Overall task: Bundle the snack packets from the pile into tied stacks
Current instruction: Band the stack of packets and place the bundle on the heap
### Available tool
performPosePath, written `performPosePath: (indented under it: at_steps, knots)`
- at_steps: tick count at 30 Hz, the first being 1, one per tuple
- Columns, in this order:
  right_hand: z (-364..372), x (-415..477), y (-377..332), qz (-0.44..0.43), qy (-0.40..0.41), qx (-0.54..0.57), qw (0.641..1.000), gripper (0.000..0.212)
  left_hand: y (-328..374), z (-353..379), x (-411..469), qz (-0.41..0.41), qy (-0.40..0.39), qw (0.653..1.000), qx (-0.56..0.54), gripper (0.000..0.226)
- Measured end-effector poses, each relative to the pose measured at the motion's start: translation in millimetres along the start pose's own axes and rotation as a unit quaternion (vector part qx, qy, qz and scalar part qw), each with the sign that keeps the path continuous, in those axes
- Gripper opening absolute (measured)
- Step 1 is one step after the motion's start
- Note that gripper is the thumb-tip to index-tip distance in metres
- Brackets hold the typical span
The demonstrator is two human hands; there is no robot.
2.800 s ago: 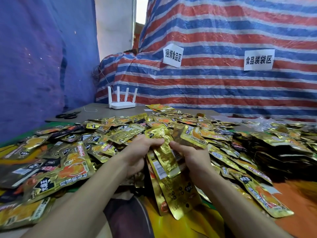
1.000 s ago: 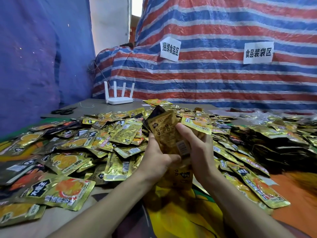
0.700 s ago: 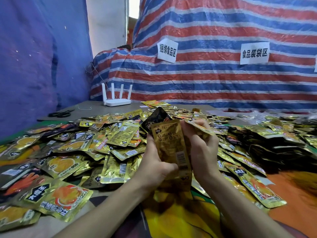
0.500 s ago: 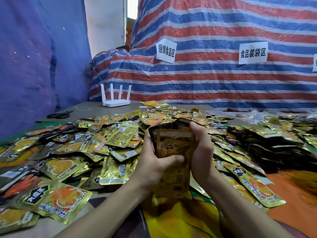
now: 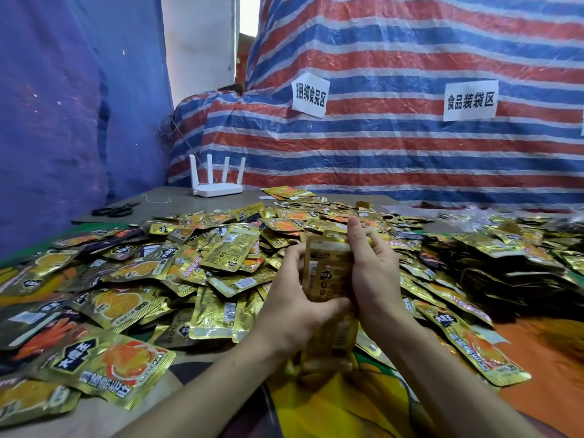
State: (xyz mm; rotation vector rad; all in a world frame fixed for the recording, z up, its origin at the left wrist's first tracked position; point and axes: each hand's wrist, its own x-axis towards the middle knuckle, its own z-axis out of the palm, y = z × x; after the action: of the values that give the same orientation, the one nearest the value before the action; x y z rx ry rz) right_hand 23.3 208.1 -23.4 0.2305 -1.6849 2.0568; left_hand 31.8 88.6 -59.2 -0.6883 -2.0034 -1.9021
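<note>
A small upright stack of gold snack packets sits between both my hands, above the near edge of the table. My left hand grips the stack's left side, thumb across the front near its bottom. My right hand holds the right side, its fingers running up along the edge past the top. A wide pile of loose gold and orange packets covers the table behind and to the left. The stack's lower end is blurred.
A white router with antennas stands at the back of the table, black scissors to its left. Darker heaped packets lie at the right. A striped tarp with two paper signs hangs behind.
Both hands lifted the gathered packets from a loose fan into one upright stack. The right hand closed against the stack's right edge and squared it with the left.
</note>
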Motion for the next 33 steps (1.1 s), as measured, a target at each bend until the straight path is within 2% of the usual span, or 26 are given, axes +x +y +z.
performPosePath:
  at_steps: [2, 4, 8, 11, 15, 20, 22, 24, 25, 28, 31, 33]
  knots:
    - [0, 0, 2, 0.008, -0.008, -0.010, 1.000, 0.049, 3, -9, 6, -0.036, -0.018, 0.999, -0.003, 0.071]
    - [1, -1, 5, 0.018, -0.031, -0.012, 0.999, 0.057, 5, -19, 10, -0.067, -0.072, 0.995, -0.031, 0.067]
    - [4, -4, 11, 0.070, -0.065, 0.023, 0.995, 0.058, 4, -22, 7, -0.102, -0.160, 0.981, -0.037, 0.049]
    - [0, -3, 14, 0.110, -0.104, 0.057, 0.987, 0.055, 4, -18, 4, -0.100, -0.142, 0.985, -0.012, 0.043]
    - [-2, -4, 12, 0.098, -0.126, 0.075, 0.984, 0.051, 8, -11, -1, -0.088, -0.124, 0.988, 0.002, 0.036]
    - [-2, -2, 8, 0.053, -0.067, 0.007, 0.996, 0.054, 16, -6, -4, -0.089, -0.083, 0.992, -0.041, 0.023]
    - [-6, -1, 4, 0.034, -0.050, -0.043, 0.997, 0.038, 20, -5, -3, -0.104, -0.050, 0.990, -0.085, 0.023]
    - [-13, 2, 1, -0.006, -0.039, -0.090, 0.995, 0.019, 22, -4, -3, -0.118, -0.031, 0.986, -0.114, 0.032]
    - [-18, 3, -1, -0.025, -0.031, -0.118, 0.992, 0.024, 23, -3, -4, -0.124, -0.032, 0.984, -0.121, 0.037]
    - [-37, 6, -9, -0.082, -0.026, -0.228, 0.970, 0.034, 25, 0, -7, -0.137, -0.047, 0.983, -0.113, 0.047]
    - [-64, -3, -18, -0.106, -0.061, -0.308, 0.944, 0.022, 27, 4, -6, -0.130, -0.045, 0.986, -0.092, 0.048]
    - [-90, -9, -22, -0.117, -0.058, -0.341, 0.931, 0.022, 29, 9, -4, -0.114, -0.034, 0.989, -0.090, 0.048]
